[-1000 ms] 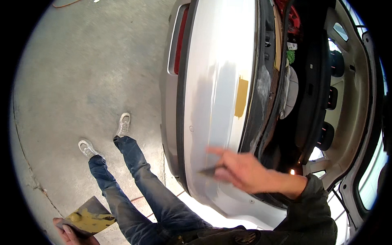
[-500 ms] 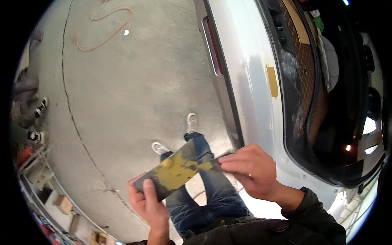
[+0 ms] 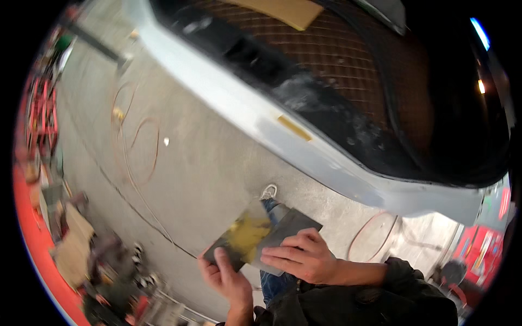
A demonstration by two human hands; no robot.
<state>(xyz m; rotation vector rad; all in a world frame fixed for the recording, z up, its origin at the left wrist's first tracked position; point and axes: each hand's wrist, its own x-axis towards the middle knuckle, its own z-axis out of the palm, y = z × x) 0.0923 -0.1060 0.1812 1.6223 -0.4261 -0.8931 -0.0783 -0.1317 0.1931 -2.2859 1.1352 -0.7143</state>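
My left hand (image 3: 232, 280) grips the lower left corner of a flat dark plate (image 3: 217, 244), thumb on top. Yellow putty (image 3: 249, 232) is smeared across that plate. In my right hand (image 3: 309, 259) is a dark, flat putty spreader (image 3: 298, 221), its fingers pressed on the upper face. The spreader overlaps the right side of the plate, by the putty; whether its edge touches the putty I cannot tell. Beyond both hands, a yellow putty patch (image 3: 294, 128) lies on the silver-white rear edge (image 3: 217, 103) of an opened car.
An orange hose (image 3: 159, 141) loops over the concrete floor (image 3: 201, 157). A person (image 3: 117, 296) is low at the lower left, near a flat brown board (image 3: 76, 244). Red equipment (image 3: 481, 255) stands at the right. Brown quilted lining (image 3: 331, 60) covers the car's boot.
The view has swung, so the car now crosses the upper right diagonally. My right hand has turned the spreader flatter, more of its face showing over the plate. Both hands keep their hold.
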